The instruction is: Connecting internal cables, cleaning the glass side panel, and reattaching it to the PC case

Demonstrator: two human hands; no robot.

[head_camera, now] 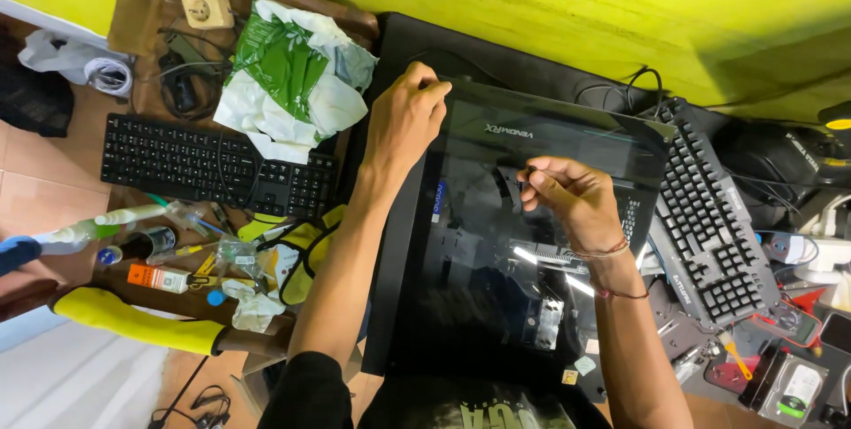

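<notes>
glass panel (496,243) lies under both hands: left hand (406,119) grips its top corner, right hand (572,198) pinches above it.

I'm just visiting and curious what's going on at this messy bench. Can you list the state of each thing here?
Left hand: gripping the top corner of the glass side panel.
Right hand: fingertips pinched, over the panel.
Glass side panel: lying flat on the black computer case, reflective.
Black keyboard: flat, a cable across it.
Mechanical keyboard: lying at an angle beside the case.
Green-and-white plastic bag: crumpled.
Spray bottle: lying on its side.
</notes>
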